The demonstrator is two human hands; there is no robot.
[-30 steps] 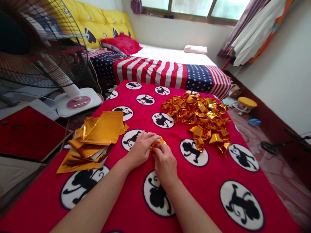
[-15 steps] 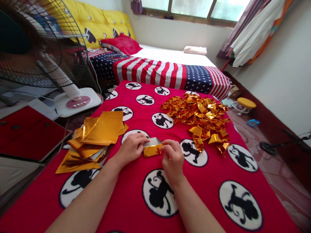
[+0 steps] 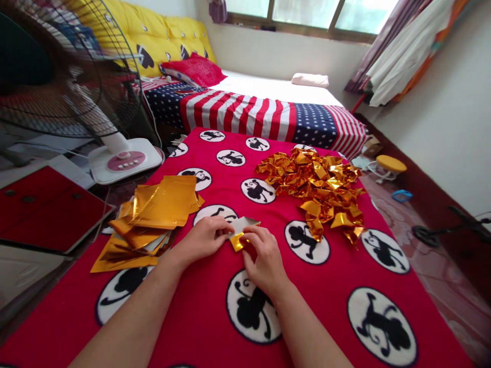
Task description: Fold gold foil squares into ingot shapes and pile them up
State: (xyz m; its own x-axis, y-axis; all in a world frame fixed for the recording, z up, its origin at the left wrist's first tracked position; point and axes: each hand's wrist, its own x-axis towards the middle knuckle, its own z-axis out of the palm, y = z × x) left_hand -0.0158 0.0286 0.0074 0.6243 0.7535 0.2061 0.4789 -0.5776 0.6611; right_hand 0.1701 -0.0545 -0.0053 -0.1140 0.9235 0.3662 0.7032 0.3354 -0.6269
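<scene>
L hand [image 3: 209, 237] & R hand [image 3: 264, 258] pinched opp. sides of a part-folded gold foil sheet [image 3: 237, 242] mid worktop [image 3: 326, 296], prob. to steady its crease, w/ flat foil stack [image 3: 169, 202] by left edge & folded foil pile [image 3: 314, 179] nr far-right corner, prob. for easy reach.

On the left, passage is blocked by stacked gold sheets [image 3: 164, 202], on the far right by a heap of folded foil [image 3: 314, 174]; between them, a lane across the red surface [image 3: 226, 185] is left open.
</scene>
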